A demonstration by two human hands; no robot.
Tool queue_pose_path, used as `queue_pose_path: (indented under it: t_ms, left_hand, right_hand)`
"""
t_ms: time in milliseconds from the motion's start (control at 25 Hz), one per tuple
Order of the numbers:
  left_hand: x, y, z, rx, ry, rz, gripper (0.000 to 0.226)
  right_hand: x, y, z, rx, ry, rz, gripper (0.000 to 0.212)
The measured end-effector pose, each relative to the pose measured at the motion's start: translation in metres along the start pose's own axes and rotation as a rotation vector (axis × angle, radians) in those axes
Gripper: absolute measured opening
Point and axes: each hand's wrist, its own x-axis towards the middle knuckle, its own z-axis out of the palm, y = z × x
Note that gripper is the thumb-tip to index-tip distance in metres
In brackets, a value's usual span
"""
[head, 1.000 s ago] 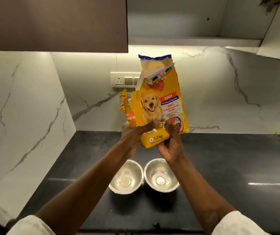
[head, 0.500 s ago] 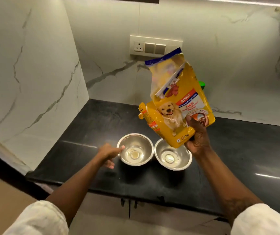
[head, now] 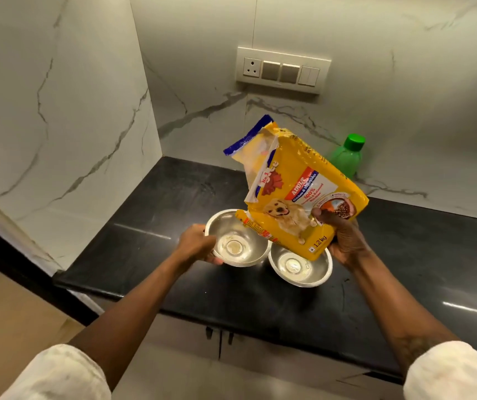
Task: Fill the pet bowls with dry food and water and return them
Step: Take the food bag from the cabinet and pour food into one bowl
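Two empty steel pet bowls are over the black countertop (head: 156, 215). My left hand (head: 195, 245) grips the left bowl (head: 236, 246) by its left rim and holds it tilted, slightly raised. Beside it on the counter sits the right bowl (head: 299, 268). My right hand (head: 342, 239) holds a yellow dog food bag (head: 292, 192) by its bottom corner, above both bowls. The bag leans to the left, with its torn blue-edged top pointing up and left. No food shows in either bowl.
A green plastic bottle (head: 347, 155) with a green cap stands at the back of the counter against the marble wall, behind the bag. A switch panel (head: 282, 70) is on the wall above. Cabinet doors (head: 220, 342) lie below the counter's front edge.
My left hand let go of the bag, dropped to the left bowl and took its rim, lifting it. The right hand alone carries the bag, now lower and tilted left.
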Motion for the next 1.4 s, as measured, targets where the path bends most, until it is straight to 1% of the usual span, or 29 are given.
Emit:
queue_pose_path:
  t_ms: [120, 280, 440, 600, 760, 880, 1040, 1240, 1400]
  left_hand:
    - [-0.004, 0.006, 0.004, -0.041, -0.033, 0.017, 0.022]
    - [-0.007, 0.012, 0.011, -0.060, -0.026, 0.029, 0.023]
    - [-0.009, 0.017, 0.013, -0.073, -0.004, 0.019, 0.025]
    - [-0.007, 0.018, 0.016, -0.068, -0.020, 0.009, 0.024]
    - [-0.006, 0.017, 0.019, -0.070, -0.048, 0.027, 0.022]
    - [-0.005, 0.016, 0.020, -0.063, -0.065, 0.032, 0.020]
    - [-0.005, 0.013, 0.021, -0.034, -0.062, 0.028, 0.022]
    - [-0.004, 0.005, 0.023, -0.028, -0.093, 0.009, 0.026]
    - [-0.005, 0.004, 0.025, -0.043, -0.102, -0.001, 0.027]
  right_hand:
    - [-0.001, -0.013, 0.005, -0.075, 0.009, -0.011, 0.056]
    - [0.000, -0.017, 0.003, -0.098, -0.006, 0.009, 0.054]
    - [0.002, -0.024, 0.002, -0.191, -0.002, -0.003, 0.057]
    - [0.005, -0.030, -0.002, -0.261, -0.030, -0.030, 0.061]
    - [0.007, -0.034, -0.007, -0.271, -0.037, -0.038, 0.070]
    - [0.008, -0.035, -0.011, -0.301, -0.033, -0.035, 0.070]
    - [0.009, -0.041, -0.011, -0.261, -0.001, -0.059, 0.068]
    - [0.012, -0.043, -0.016, -0.300, -0.036, -0.046, 0.074]
    - [0.012, -0.040, -0.020, -0.284, -0.028, -0.047, 0.072]
